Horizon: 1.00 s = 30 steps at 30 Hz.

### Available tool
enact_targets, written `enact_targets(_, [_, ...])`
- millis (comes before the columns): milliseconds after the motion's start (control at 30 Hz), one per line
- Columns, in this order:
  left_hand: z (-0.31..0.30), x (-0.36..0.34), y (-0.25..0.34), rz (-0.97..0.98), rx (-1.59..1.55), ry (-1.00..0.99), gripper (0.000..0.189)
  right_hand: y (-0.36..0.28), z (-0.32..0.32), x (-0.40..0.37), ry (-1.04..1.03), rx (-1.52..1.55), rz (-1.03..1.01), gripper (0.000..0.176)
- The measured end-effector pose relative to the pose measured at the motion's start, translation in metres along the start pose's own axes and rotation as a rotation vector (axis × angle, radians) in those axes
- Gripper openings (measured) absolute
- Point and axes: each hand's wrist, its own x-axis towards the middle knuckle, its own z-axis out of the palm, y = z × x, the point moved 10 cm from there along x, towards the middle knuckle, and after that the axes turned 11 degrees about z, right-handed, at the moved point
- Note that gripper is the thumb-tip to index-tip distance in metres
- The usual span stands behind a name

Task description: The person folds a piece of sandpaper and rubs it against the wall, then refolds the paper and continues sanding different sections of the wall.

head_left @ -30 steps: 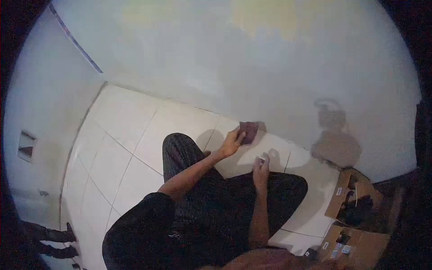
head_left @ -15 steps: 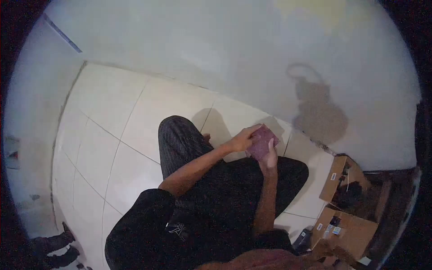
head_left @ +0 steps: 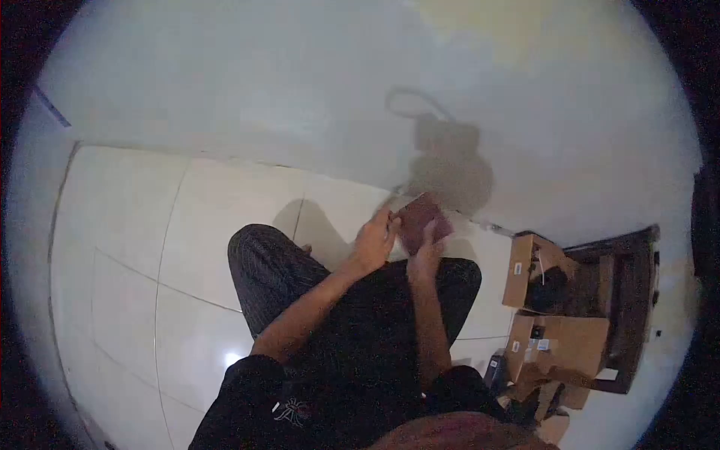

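Note:
Above my crossed legs, both hands hold a flat reddish-brown square piece (head_left: 421,225), its surface blurred and its material unclear. My left hand (head_left: 375,241) grips its left edge, with fingers and thumb at the side. On the lower right part of the piece, my right hand (head_left: 426,253) is closed, its thumb lying over the face. Fingers behind the piece are hidden.
Open cardboard boxes (head_left: 564,337) with dark items inside stand on the right, beside a dark wooden frame (head_left: 634,322). A pale wall (head_left: 300,90) rises beyond the tiled floor (head_left: 120,217). My dark-clothed knees (head_left: 262,259) spread to both sides.
The view has turned, shifting the wall shadow and boxes left. The piece now shows a darker face and is tilted differently; my left hand has moved from its top to its left edge.

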Motion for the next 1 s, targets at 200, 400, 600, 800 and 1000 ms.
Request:
enact_targets(200, [-0.033, 0.005, -0.02, -0.126, 0.034, 0.227, 0.044, -0.263, -0.021, -0.052, 0.728, -0.178, -0.818, 0.056])
enact_targets(400, [-0.018, 0.006, -0.025, -0.207, -0.074, 0.134, 0.047, -0.354, 0.12, -0.093, 0.406, -0.255, -1.541, 0.038])
enact_targets(600, [-0.012, 0.011, -0.013, -0.146, -0.06, 0.059, 0.049, -0.268, 0.195, -0.063, 0.148, -1.097, -1.829, 0.041])
enact_targets(800, [-0.015, 0.01, -0.006, -0.032, -0.02, 0.083, 0.049, -0.307, 0.194, -0.069, 0.114, -1.125, -1.833, 0.045])
enact_targets(1000, [-0.012, 0.008, -0.016, -0.031, 0.033, 0.046, 0.047, -0.298, 0.197, -0.08, 0.22, -0.899, -1.869, 0.047])
